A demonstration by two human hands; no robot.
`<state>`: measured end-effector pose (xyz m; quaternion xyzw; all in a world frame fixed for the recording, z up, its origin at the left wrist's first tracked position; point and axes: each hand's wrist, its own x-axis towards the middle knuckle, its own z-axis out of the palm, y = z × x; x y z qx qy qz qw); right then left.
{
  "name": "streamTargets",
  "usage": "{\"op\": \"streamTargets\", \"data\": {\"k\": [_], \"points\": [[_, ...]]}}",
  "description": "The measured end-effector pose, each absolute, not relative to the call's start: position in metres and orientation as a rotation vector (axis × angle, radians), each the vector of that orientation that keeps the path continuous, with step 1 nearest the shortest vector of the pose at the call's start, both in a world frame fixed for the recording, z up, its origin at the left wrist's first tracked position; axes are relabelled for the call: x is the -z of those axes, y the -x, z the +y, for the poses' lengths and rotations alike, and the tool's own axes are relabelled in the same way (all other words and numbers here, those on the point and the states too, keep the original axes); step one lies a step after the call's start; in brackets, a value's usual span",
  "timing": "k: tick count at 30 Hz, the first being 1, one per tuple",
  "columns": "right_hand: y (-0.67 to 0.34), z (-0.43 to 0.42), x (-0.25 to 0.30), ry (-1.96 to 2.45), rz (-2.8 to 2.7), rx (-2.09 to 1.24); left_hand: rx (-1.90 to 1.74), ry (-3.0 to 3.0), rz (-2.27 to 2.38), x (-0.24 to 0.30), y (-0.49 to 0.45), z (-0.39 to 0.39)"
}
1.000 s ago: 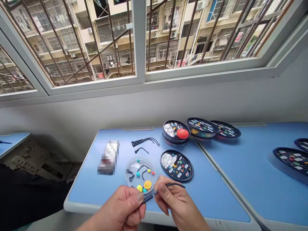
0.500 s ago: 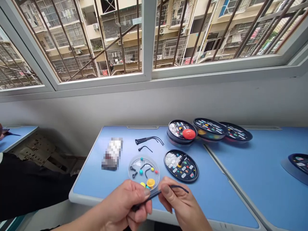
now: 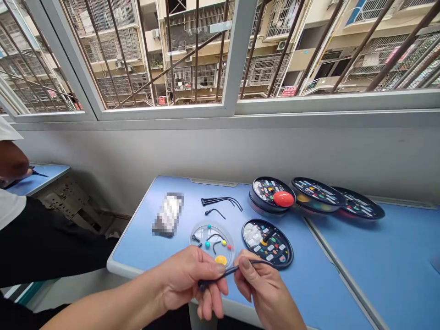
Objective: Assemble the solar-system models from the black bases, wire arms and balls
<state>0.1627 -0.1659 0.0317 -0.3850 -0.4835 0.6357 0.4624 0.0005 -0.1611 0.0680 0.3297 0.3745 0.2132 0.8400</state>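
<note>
Rod [image 3: 231, 271], thin and black, spans both hands in the head view, on the near side of the clear round tray [image 3: 220, 228]; its thicker, knobbed end sits at the left hand [image 3: 190, 277], which pinches it between thumb and fingers, the lower fingers hanging below; the right hand [image 3: 259, 284] pinches the thinner part, a curved length of it jutting out beyond the grip, to the right of the tray; whether it is one piece or two meeting I cannot tell, since fingers cover part of it. Holding it from two sides seems meant to keep it steady and lined up; the tray probably sits just beyond the hands for easy reach, its rim likely there to keep the teal ball [image 3: 207, 244] and yellow cup [image 3: 220, 260] from straying; on the tray's far side, the bundle of black stems [image 3: 222, 200] and the short stem [image 3: 216, 211] look set apart for picking up singly; right of the tray lies the dark disc [image 3: 275, 256]. Relative to the hands, the rod lies inside both grips, bridging the gap between them; the tray is just past the left fingertips.
</note>
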Motion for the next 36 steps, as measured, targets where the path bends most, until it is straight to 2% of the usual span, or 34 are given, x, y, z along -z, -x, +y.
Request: {"op": "streamTargets", "data": {"k": [5, 10, 19, 36], "points": [[-0.164, -0.167, -0.034, 0.953, -1.221, -1.47, -0.467, -0.714, 0.869, -0.072, 0.003, -0.163], [-0.172, -0.163, -0.043, 1.048, -1.014, -1.374, -0.483, -0.742, 0.909, -0.078, 0.009, -0.164], [-0.163, -0.169, -0.044, 1.016, -1.081, -1.533, -0.507, -0.797, 0.957, -0.078, 0.0, -0.165], [-0.162, -0.169, -0.041, 0.971, -1.128, -1.521, -0.529, -0.834, 0.963, -0.079, -0.003, -0.166]]}}
